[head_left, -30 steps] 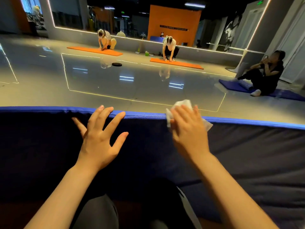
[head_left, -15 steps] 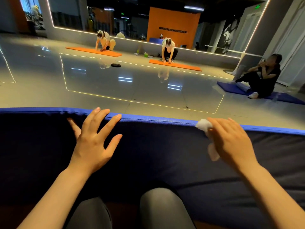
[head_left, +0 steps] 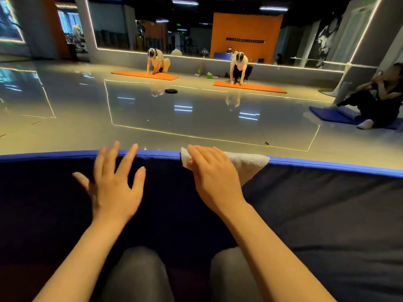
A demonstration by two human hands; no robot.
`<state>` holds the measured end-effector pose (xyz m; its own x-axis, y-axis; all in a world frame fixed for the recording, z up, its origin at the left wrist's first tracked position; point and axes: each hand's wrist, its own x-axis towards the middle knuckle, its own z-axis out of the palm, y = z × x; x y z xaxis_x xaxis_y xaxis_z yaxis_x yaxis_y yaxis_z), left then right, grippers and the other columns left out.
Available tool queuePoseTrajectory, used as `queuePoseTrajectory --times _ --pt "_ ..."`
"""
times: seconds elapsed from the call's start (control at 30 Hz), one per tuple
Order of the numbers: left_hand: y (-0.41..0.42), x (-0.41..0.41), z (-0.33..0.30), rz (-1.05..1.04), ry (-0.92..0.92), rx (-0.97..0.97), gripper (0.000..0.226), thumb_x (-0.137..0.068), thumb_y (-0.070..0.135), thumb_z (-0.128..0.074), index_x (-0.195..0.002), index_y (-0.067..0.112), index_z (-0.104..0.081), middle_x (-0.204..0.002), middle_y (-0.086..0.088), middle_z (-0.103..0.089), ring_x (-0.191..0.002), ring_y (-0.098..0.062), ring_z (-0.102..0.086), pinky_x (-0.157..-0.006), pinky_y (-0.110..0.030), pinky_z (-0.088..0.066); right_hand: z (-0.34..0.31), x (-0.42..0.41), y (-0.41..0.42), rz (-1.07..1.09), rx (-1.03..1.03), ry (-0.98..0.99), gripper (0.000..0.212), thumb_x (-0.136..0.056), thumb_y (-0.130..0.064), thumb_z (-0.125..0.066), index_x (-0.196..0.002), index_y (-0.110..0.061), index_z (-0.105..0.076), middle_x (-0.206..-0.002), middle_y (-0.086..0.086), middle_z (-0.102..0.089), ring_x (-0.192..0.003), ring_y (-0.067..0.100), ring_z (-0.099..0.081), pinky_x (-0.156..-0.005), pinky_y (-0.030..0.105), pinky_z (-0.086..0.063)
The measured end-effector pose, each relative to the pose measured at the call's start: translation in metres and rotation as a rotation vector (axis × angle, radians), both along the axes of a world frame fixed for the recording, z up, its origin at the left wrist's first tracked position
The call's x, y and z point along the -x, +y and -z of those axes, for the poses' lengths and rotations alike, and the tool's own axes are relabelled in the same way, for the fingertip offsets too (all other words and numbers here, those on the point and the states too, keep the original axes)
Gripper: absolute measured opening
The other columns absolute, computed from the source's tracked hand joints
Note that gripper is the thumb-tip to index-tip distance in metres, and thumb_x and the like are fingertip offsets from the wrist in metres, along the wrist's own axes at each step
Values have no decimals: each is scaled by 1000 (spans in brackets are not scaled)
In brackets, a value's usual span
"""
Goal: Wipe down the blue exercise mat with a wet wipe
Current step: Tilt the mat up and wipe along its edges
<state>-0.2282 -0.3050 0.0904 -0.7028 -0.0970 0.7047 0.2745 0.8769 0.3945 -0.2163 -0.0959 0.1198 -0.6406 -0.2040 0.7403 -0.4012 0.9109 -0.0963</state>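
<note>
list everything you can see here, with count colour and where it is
blue exercise mat: 1, dark with blue edge, foreground
wet wipe: 1, white, at the mat's far edge under the right hand
orange mats: 2, orange, far floor, a person crouched at each
second blue mat: 1, blue, right, a person in black sitting on it
disc: 1, black, on the floor
green containers: 2, between the orange mats
knees: 2, grey, bottom centre
left hand: 1, fingers spread, on or just over the mat
right hand: 1, pressing the wipe

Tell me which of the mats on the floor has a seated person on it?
The far blue mat at the right; both orange mats have kneeling people.
</note>
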Motion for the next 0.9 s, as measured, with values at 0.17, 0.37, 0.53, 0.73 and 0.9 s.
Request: queuePoseTrajectory --times 0.17,0.37,0.53,0.73,0.9 --pt "-42 -5 6 -29 33 86 48 -87 39 -45 -134 27 -50 -146 -14 -42 -144 -32 -20 -100 -77 1 -1 -22 92 235 16 33 37 -100 -26 -36 -103 -6 -67 -97 10 -69 -86 34 -60 -84 37 -37" --pt "-33 3 8 11 65 -20 48 -88 45 -44 -128 23 -55 -142 -12 -45 -143 -30 -21 -101 -76 0 1 -12 60 288 177 68 34 -95 -21 -34 -87 -10 -65 -89 8 -68 -84 32 -60 -98 43 -32" --pt "-37 2 7 51 33 -10 47 -88 46 -42 -130 27 -52 -144 -11 -42 -144 -27 -17 -103 -74 -1 0 5 -51 58 172 16 37 -97 -25 -33 -101 -12 -68 -103 1 -70 -99 21 -63 -113 37 -17" --pt "-52 -3 0 58 -56 19 49 -90 35 -43 -138 27 -52 -150 -8 -38 -147 -23 -11 -107 -71 -1 -2 16 -49 -44 -89 29 30 -86 -20 -50 -109 -11 -66 -100 4 -70 -87 26 -64 -89 31 -35" --pt "-45 -6 3 60 -17 15 47 -89 31 -45 -136 29 -52 -145 -9 -43 -145 -25 -16 -105 -73 -3 -2 -6 53 121 -92 20 36 -102 -30 -33 -101 -9 -63 -94 6 -65 -84 33 -55 -103 37 -28"
